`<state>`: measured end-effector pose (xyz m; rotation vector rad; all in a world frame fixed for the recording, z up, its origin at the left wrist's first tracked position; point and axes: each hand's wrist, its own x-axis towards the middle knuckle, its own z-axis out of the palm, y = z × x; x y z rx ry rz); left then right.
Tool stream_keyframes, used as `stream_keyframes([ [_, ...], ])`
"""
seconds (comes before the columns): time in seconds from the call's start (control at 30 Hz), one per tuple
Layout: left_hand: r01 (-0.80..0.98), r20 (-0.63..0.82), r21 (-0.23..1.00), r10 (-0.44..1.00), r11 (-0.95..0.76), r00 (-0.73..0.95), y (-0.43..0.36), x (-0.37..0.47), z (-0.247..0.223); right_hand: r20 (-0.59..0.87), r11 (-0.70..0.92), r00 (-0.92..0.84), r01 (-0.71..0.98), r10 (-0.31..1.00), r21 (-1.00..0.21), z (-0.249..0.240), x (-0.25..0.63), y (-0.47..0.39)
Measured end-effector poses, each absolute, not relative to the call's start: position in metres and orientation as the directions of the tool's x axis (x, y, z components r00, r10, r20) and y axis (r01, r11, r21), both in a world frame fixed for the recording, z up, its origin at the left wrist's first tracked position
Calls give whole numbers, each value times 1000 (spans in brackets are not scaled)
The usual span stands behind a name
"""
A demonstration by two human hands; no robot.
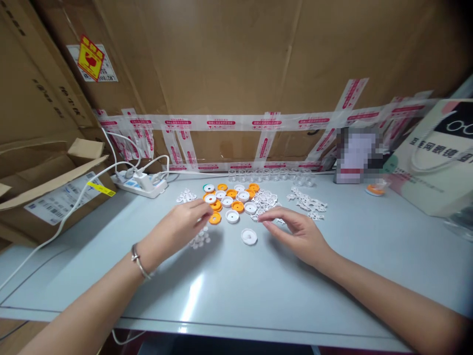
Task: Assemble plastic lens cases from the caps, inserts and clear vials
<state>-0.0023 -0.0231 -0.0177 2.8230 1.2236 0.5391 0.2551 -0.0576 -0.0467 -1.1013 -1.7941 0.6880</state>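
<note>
My left hand [186,222] hovers over the left edge of a group of orange and white round caps, its fingertips pinched together beside an orange cap [215,218]. Whatever may be between those fingertips is hidden. Under this hand lies a heap of small white pieces [200,239]. One white round cap [249,237] rests by itself on the table between the hands, with a small knob at its middle. To its right, my right hand [301,235] is held with thumb and fingers apart and nothing in them. Beyond its fingertips sits a pile of white lacy cutout pieces [266,199].
A row of clear small cups [254,176] lines the back. More white cutouts [308,203] lie at right. A power strip [142,185] with cables and an open cardboard box [55,187] stand left. A phone [354,158] and a printed bag [430,162] are at right.
</note>
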Motion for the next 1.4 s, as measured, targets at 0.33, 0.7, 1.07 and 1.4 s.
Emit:
stream_keyframes([
  [0.33, 242, 615, 579, 612, -779, 498, -44, 53, -32, 299, 339, -227, 165, 927, -926, -40, 236, -68],
  [0.7, 410, 449, 428, 583, -805, 677, -41, 43, -38, 428, 474, -213, 509, 878, -718, -50, 254, -57],
  [1.07, 482, 244, 136, 501, -865, 830, -42, 34, -45, 469, 685, -499, 547, 729, -481, -65, 265, -48],
  [1.4, 445, 230, 144, 467, -884, 854, -41, 30, -45, 460, 800, -659, 544, 595, -253, -66, 266, -48],
])
